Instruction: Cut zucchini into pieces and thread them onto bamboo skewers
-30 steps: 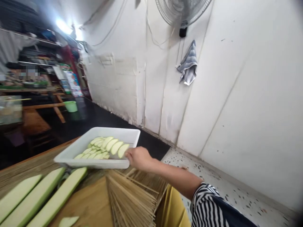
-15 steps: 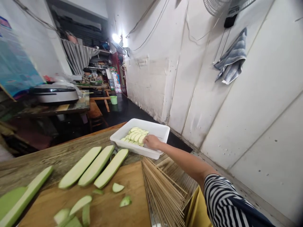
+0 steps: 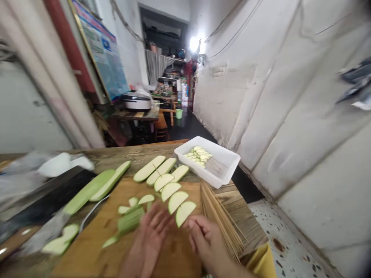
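1. Pinching the skewer [image 3: 157,170] by its near end, our right hand [image 3: 207,239] holds four pale slices [image 3: 177,201] over the cutting board [image 3: 175,258], their faces hiding its middle.
2. Our left hand [image 3: 155,229] sits open beside them, blurred.
3. Poster [image 3: 101,50] lettering? Too fuzzy for us.

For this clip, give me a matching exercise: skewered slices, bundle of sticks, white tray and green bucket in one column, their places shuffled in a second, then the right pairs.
Things
1. skewered slices
2. bundle of sticks
3. white tray
4. green bucket

Places
A. on the wooden table, with pale slices inside
B. on the dark floor in the background
C. over the cutting board, held by the right hand
D. along the cutting board's right edge

Pairs: 1-C, 2-D, 3-A, 4-B
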`<state>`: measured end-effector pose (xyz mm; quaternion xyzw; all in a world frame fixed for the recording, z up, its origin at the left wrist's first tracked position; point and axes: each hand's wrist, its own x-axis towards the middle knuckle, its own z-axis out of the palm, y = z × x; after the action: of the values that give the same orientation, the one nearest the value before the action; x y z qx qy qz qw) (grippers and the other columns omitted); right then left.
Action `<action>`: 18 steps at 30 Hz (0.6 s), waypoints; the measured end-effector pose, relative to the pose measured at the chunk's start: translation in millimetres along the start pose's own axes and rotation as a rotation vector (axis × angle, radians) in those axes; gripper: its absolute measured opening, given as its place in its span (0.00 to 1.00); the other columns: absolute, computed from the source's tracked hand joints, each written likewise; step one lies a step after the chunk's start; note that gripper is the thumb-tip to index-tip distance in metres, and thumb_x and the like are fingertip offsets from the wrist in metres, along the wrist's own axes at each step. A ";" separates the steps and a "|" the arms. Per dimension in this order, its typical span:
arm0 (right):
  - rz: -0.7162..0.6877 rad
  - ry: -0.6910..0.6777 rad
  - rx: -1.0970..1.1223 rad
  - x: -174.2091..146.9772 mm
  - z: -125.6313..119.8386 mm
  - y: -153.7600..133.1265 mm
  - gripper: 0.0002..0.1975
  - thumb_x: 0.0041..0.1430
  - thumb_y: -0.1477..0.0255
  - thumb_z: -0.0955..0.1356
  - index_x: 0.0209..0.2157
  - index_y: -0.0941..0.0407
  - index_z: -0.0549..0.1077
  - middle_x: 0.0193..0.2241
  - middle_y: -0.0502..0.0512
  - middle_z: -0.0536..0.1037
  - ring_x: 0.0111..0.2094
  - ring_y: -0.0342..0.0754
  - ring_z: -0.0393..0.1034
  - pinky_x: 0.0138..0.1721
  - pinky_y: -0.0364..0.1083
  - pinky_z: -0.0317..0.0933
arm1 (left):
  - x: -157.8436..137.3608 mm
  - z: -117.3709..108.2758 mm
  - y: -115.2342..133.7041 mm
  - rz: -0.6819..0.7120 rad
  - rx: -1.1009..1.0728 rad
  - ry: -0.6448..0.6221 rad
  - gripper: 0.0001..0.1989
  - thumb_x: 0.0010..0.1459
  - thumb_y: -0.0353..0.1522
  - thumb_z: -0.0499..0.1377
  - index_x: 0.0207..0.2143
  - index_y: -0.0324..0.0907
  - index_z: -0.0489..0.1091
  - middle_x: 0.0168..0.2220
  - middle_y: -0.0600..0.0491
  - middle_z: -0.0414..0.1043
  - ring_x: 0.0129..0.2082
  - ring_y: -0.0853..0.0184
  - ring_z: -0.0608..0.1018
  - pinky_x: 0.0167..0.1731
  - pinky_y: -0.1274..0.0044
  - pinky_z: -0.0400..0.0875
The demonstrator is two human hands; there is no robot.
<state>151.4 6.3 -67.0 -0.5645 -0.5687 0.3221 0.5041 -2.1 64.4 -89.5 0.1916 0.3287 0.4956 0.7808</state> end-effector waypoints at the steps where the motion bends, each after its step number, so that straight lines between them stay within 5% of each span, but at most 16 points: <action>1: 0.018 -0.004 0.109 -11.0 16.7 2.1 0.19 0.65 0.60 0.56 0.28 0.58 0.66 0.13 0.41 0.55 0.13 0.37 0.51 0.15 0.36 0.47 | -2.5 16.8 2.2 -0.044 -0.045 -0.044 0.26 0.50 0.47 0.58 0.49 0.44 0.67 0.44 0.47 0.74 0.46 0.58 0.74 0.44 0.68 0.71; 3: 0.048 -0.027 0.216 -29.0 42.0 9.2 0.20 0.64 0.59 0.56 0.27 0.57 0.66 0.12 0.40 0.55 0.12 0.37 0.48 0.14 0.36 0.43 | -6.6 34.2 7.9 -0.043 -0.076 -0.041 0.22 0.54 0.45 0.56 0.47 0.41 0.68 0.43 0.46 0.74 0.45 0.59 0.75 0.44 0.68 0.71; 6: 0.042 -0.088 0.206 -45.1 58.6 21.2 0.20 0.64 0.59 0.57 0.25 0.57 0.65 0.11 0.40 0.54 0.11 0.36 0.46 0.13 0.37 0.40 | -14.1 31.2 19.4 0.022 -0.099 0.025 0.19 0.57 0.42 0.53 0.47 0.42 0.68 0.42 0.47 0.75 0.43 0.61 0.76 0.42 0.67 0.72; 18: -0.171 -0.148 -0.048 -56.4 61.5 26.3 0.21 0.65 0.64 0.56 0.23 0.57 0.70 0.16 0.47 0.67 0.18 0.40 0.61 0.21 0.36 0.55 | -23.0 11.8 40.1 0.125 -0.033 0.119 0.17 0.56 0.43 0.55 0.39 0.38 0.70 0.28 0.53 0.71 0.24 0.71 0.73 0.30 0.77 0.72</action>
<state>93.8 -31.7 -120.9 -0.5004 -0.6581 0.3051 0.4726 -26.5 61.4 -48.7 0.1692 0.3536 0.5591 0.7306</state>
